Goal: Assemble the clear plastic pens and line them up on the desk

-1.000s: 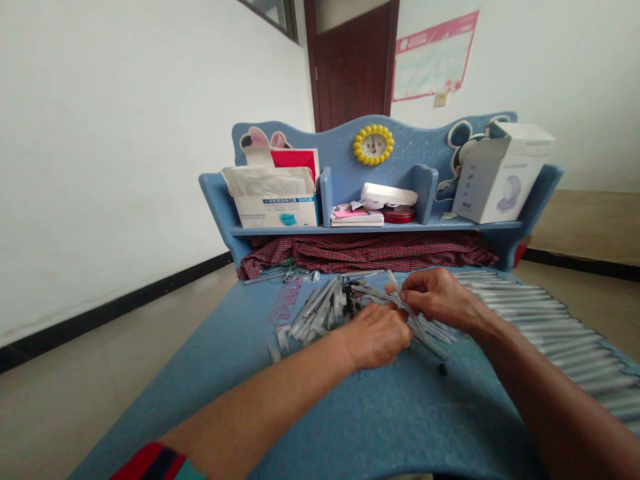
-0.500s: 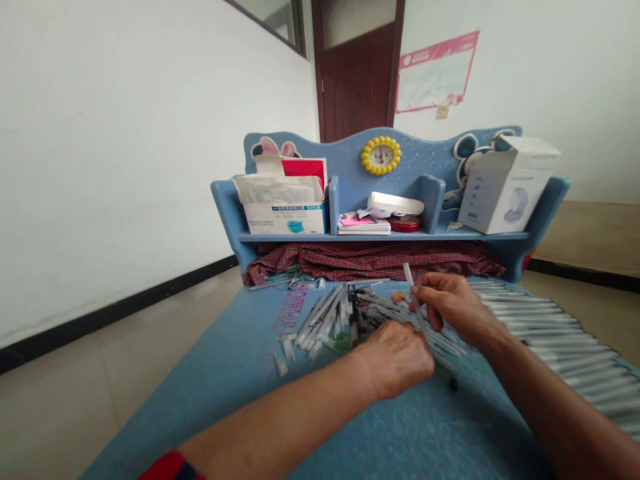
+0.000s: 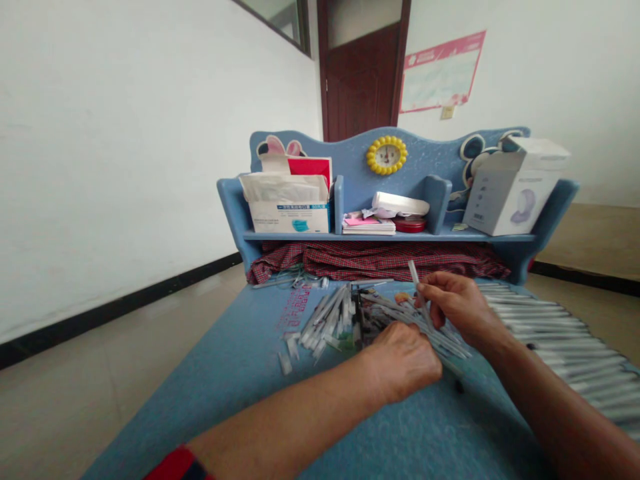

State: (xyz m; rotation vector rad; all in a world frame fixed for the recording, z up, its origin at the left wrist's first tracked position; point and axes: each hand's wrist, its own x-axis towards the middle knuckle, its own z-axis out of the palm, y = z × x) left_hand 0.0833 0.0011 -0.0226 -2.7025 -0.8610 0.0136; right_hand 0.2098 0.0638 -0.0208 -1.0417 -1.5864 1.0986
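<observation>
right hand (image 3: 453, 303) pinches a thin clear plastic tube (image 3: 416, 280), tilted upward. left hand (image 3: 405, 360) curled knuckles-up, hold hidden, on loose heap of clear tubes (image 3: 330, 317) toward blue desk (image 3: 240, 373) back edge.

I can't read any of it: the blue label strip on the white box (image 3: 290, 217), the pink poster (image 3: 440, 70) and the pink characters (image 3: 299, 305) printed on my counter (image 3: 240, 363) are all too small.
</observation>
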